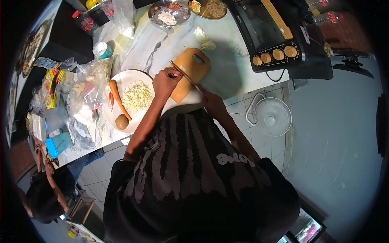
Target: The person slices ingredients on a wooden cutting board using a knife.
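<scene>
A wooden cutting board [194, 65] with a slot near its far end lies at the counter's front edge. My right hand [213, 104] is wrapped round the handle of a knife [185, 75], whose blade points up and left across the board. Close to the blade, on the board's left side, my left hand [165, 82] is closed with its fingers bent; whatever they hold is too small and hidden to name. On my left a white plate [139, 75] bears a pile of chopped pale-green pieces [137, 96], a carrot [117, 99], red chilies [111, 98] and a round brown potato [121, 121].
Behind the board lie pale vegetable pieces [204, 38]. Farther back are a metal bowl [154, 18] and a plate of shredded food [214, 10]. A black toaster oven [275, 44] stands right. Plastic bags [87, 91] crowd the left; another person [50, 190] is beyond them.
</scene>
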A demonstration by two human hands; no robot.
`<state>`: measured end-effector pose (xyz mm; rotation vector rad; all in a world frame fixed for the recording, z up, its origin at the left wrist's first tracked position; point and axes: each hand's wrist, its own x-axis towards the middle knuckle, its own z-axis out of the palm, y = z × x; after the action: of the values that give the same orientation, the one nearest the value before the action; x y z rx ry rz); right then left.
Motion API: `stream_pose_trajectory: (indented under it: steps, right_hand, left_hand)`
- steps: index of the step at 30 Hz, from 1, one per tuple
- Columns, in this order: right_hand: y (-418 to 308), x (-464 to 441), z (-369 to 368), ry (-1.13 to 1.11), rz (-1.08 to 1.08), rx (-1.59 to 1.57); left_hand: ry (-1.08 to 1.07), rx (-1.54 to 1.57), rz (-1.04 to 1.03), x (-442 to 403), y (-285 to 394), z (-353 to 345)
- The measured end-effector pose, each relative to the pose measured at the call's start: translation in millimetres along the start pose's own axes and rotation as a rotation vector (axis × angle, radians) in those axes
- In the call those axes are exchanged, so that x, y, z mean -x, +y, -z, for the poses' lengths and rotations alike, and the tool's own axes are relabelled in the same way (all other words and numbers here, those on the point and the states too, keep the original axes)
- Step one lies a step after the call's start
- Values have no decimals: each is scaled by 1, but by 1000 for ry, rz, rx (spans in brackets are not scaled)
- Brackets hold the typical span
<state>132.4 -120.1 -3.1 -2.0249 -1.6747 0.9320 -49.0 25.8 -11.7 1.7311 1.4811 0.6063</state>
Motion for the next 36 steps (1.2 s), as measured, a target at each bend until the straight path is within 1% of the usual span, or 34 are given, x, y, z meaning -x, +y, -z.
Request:
stream_pose_trajectory:
  steps: [4, 7, 9, 10, 12, 13, 15, 16, 18, 19, 24, 26, 28, 30, 32, 34, 36]
  right_hand:
    - [-3, 6, -1, 32, 37, 19]
    - [-11, 3, 3, 47, 55, 85]
    - [-20, -2, 7, 15, 9, 294]
    - [-19, -2, 7, 9, 7, 300]
    - [-16, -10, 6, -26, -39, 264]
    - [-12, -11, 4, -28, -33, 266]
    - [-4, -9, 1, 33, 35, 100]
    - [-2, -8, 0, 35, 40, 103]
    - [0, -8, -1, 132, 72, -3]
    - [-1, -9, 1, 134, 77, -1]
    - [-13, -10, 18, 98, -8, -107]
    - [-11, -12, 18, 115, 6, -107]
    - [-6, -13, 18, 129, 16, -106]
    - [-2, -16, 19, 81, -39, -112]
    - [-1, -15, 19, 76, -49, -107]
    - [-1, -14, 18, 70, -58, -101]
    - [-1, -12, 19, 44, -96, -109]
  left_hand:
    - [19, 10, -19, 2, -6, -6]
    - [28, -17, 18, 0, -6, -6]
    - [34, -54, 24, 0, -4, -8]
    - [32, -48, 31, 3, -1, -8]
    - [-21, -49, 44, 0, 6, -2]
    - [-3, -35, 33, 0, 0, -6]
    - [13, -29, 25, -1, -1, -5]
    - [23, -23, 16, -1, 0, -5]
    - [46, -37, 2, -3, 2, -5]
    - [61, -54, -9, -4, 3, -5]
    - [113, -48, -90, -6, -2, -10]
    - [121, -44, -107, -8, -1, -9]
    - [113, -52, -79, -8, 1, -9]
    - [108, -64, -84, -8, 3, -9]
    - [104, -77, -92, -8, 4, -9]
    - [98, -68, -182, -7, 3, -9]
    - [102, -55, -207, -8, 3, -10]
